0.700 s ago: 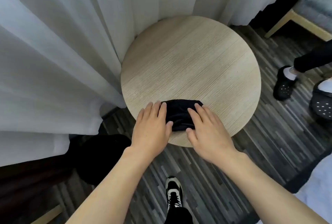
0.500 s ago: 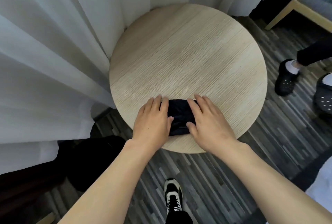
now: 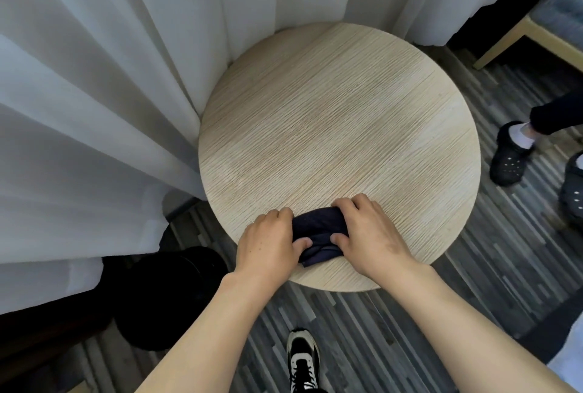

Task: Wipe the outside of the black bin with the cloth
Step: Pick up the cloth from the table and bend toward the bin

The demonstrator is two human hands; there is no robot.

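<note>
A dark navy cloth (image 3: 318, 233) lies bunched near the front edge of a round light-wood table (image 3: 340, 127). My left hand (image 3: 268, 242) grips its left side with curled fingers. On the cloth's right side my right hand (image 3: 369, 231) is closed, thumb pressed into the fabric. The black bin (image 3: 167, 298) stands on the floor at the lower left, below the table and beside the curtain, partly hidden by my left forearm.
White curtains (image 3: 110, 92) hang along the left and back of the table. Another person's feet in dark clogs (image 3: 509, 156) stand at the right. A wooden chair leg (image 3: 501, 42) is at the upper right. My own sneaker (image 3: 303, 358) is on the striped floor.
Both hands went from flat on the cloth to curled, gripping it and bunching it up. The camera view shifted, so the table sits further right in the frame.
</note>
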